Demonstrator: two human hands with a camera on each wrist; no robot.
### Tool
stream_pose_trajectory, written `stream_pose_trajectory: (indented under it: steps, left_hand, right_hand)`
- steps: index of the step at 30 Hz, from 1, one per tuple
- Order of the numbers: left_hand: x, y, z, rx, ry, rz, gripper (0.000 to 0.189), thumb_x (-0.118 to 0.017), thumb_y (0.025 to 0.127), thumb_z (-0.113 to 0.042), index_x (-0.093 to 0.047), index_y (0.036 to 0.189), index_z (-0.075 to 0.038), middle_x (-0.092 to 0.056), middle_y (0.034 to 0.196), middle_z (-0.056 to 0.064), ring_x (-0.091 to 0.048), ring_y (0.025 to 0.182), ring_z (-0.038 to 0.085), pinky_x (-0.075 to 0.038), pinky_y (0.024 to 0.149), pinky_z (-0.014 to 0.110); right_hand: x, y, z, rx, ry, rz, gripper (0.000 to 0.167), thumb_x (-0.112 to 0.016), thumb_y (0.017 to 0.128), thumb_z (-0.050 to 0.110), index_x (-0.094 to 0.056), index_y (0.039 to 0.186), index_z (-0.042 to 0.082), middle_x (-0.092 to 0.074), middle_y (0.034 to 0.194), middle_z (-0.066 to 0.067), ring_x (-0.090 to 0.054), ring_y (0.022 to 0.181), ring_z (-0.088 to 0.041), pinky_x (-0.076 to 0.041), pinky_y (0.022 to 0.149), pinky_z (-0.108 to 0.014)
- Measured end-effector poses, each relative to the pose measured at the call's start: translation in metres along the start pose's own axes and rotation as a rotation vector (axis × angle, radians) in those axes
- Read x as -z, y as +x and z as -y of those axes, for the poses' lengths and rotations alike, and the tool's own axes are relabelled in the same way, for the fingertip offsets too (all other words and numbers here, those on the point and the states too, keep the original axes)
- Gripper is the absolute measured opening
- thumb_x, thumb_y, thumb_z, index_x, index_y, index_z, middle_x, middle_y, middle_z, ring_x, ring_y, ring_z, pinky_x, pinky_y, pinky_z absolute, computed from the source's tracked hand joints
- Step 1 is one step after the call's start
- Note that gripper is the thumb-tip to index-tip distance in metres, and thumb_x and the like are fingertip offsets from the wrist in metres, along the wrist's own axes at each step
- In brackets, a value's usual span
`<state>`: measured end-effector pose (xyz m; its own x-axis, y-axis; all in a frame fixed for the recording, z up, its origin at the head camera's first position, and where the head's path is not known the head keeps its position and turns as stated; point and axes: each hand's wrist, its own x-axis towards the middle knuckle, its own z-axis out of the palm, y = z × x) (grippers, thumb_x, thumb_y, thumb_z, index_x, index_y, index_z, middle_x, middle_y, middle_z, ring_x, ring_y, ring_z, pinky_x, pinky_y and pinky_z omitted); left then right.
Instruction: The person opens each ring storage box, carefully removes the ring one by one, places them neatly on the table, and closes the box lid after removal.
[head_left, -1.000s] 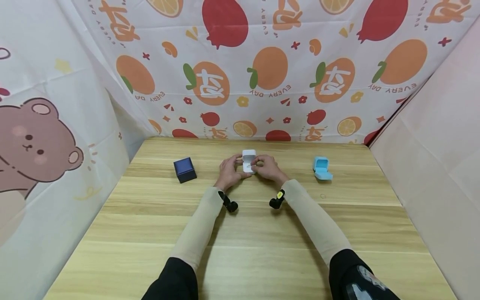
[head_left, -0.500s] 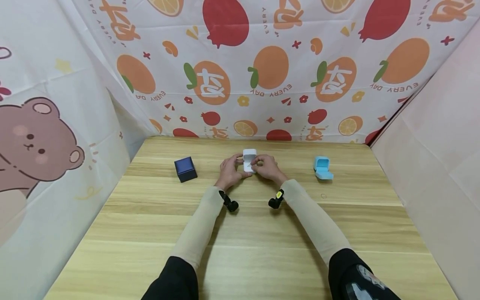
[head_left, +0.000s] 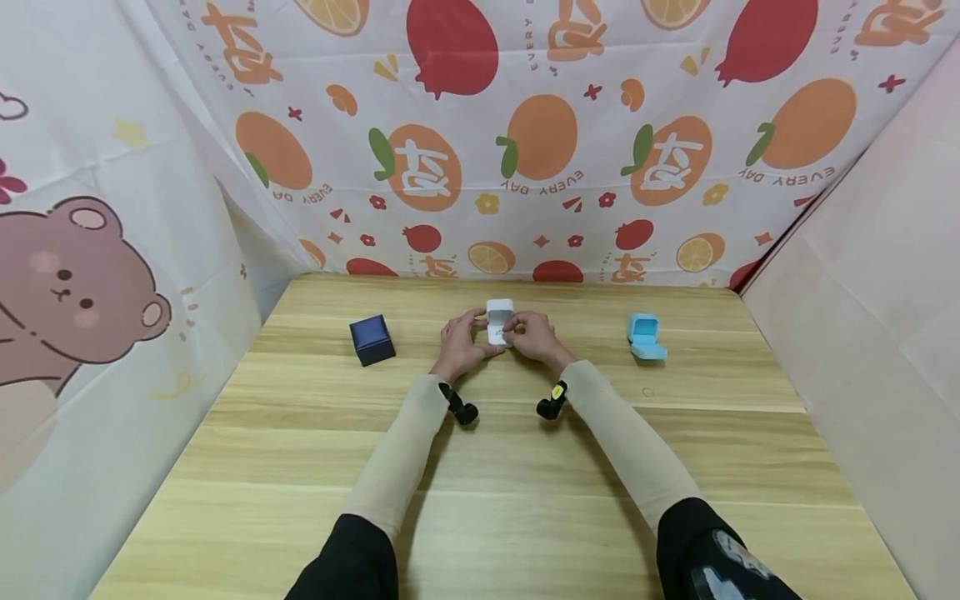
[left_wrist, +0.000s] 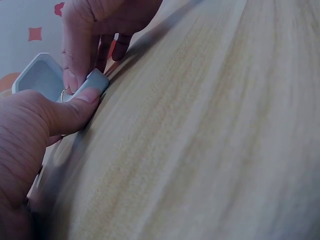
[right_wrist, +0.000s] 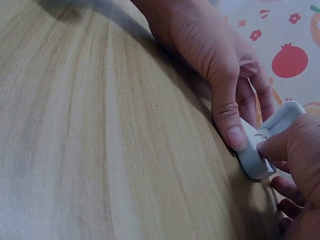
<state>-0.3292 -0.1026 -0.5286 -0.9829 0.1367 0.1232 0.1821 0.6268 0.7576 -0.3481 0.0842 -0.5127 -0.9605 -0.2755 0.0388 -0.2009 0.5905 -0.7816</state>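
Holding the white box (head_left: 495,335) near the far edge of the wooden table (head_left: 480,483), your left hand (head_left: 461,346) is at its left side in the head view, with your right hand (head_left: 534,336) at its right; the lid (head_left: 499,307) stands raised on the far side. Well to the left sits a closed dark blue box (head_left: 372,340), and well to the right an open light blue box (head_left: 647,336). Beyond the table hangs a fruit-print cloth (head_left: 540,200). In the left wrist view, your left thumb lies along the near side of the white box, while your right thumb and a finger dip inside, closed together to pinch a thin gold-coloured ring (left_wrist: 63,95) in the box. In the right wrist view, your left thumb and fingers part just enough to grip the white box, and your right thumb tip is against the ring, the remaining right fingers bent loosely beside the box.
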Motion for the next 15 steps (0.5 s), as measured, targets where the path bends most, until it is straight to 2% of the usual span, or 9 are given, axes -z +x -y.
stream_pose_trajectory:
  steps: [9,15]
  left_hand:
    - [-0.0009,0.0006,0.0024,-0.001,0.018,-0.003,0.087,-0.088,0.079,-0.038,-0.044,0.151,-0.014,-0.067,0.139,0.005,-0.040,0.145,0.032,-0.011,0.126,0.050]
    - [-0.0012,0.0015,0.0018,0.014,-0.003,0.001,0.099,-0.089,0.078,-0.038,-0.033,0.157,-0.016,-0.064,0.143,0.005,-0.040,0.142,0.030,-0.011,0.124,0.051]
  right_hand:
    - [-0.0003,-0.0008,0.0013,0.015,-0.008,-0.018,0.011,-0.071,0.091,0.014,-0.073,0.097,0.005,-0.070,0.130,-0.012,-0.056,0.131,-0.033,-0.025,0.115,-0.065]
    - [0.0013,-0.0015,0.0022,0.013,0.000,-0.011,0.011,-0.071,0.091,0.013,-0.073,0.097,0.004,-0.068,0.133,-0.013,-0.054,0.132,-0.035,-0.025,0.115,-0.063]
